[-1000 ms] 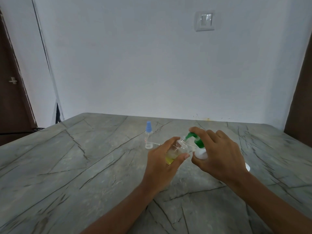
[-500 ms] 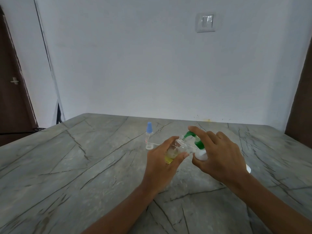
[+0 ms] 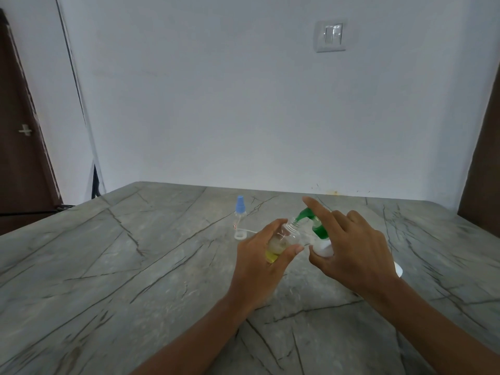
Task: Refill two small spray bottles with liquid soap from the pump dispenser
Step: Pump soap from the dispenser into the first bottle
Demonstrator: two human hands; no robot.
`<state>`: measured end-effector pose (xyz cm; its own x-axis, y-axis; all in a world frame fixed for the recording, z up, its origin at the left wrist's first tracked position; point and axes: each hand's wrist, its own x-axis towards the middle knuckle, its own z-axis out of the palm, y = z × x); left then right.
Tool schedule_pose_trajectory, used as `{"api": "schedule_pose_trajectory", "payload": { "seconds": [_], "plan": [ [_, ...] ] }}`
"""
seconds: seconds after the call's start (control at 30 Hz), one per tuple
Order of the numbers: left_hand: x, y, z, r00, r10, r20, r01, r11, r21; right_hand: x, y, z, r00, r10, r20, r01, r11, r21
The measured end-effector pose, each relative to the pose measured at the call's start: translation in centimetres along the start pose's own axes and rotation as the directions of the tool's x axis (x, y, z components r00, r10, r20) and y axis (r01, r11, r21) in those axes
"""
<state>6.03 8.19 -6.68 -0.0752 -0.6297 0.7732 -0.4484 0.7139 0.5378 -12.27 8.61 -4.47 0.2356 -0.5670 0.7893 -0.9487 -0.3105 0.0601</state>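
A room that looks like part of a home: a plain white wall (image 3: 216,104) with a light switch (image 3: 330,36), a dark brown wooden door (image 3: 19,171) with a handle (image 3: 25,129) on the left, and a grey, dark-veined stone counter (image 3: 135,266).

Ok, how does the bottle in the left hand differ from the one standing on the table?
The held bottle is tilted, uncapped, with yellow liquid at the bottom; the table bottle stands upright, wears a blue cap and looks empty. Both are small and clear.
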Motion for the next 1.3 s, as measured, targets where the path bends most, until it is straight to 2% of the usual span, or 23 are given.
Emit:
{"api": "schedule_pose_trajectory", "payload": {
  "seconds": [0.33,0.6,0.97,1.3],
  "plan": [
    [0.00,-0.03,0.04,1.000,0.012,0.011,-0.012,1.000,-0.020,0.14,0.36,0.13,0.999,0.007,0.037,-0.009,0.999,0.052],
    [-0.20,0.11,0.05,0.999,0.031,0.034,-0.030,0.999,-0.020,0.13,0.34,0.13,1.000,0.001,0.010,-0.001,0.998,0.057],
    [-0.02,0.31,-0.11,1.000,0.009,-0.014,-0.009,1.000,-0.028,0.17,0.15,-0.25,1.000,-0.020,0.024,0.019,0.999,0.030],
    [-0.22,0.64,0.01,0.999,0.024,0.024,-0.023,1.000,-0.020,0.10,0.43,-0.13,0.999,-0.033,-0.012,0.034,0.997,0.063]
  ]
}}
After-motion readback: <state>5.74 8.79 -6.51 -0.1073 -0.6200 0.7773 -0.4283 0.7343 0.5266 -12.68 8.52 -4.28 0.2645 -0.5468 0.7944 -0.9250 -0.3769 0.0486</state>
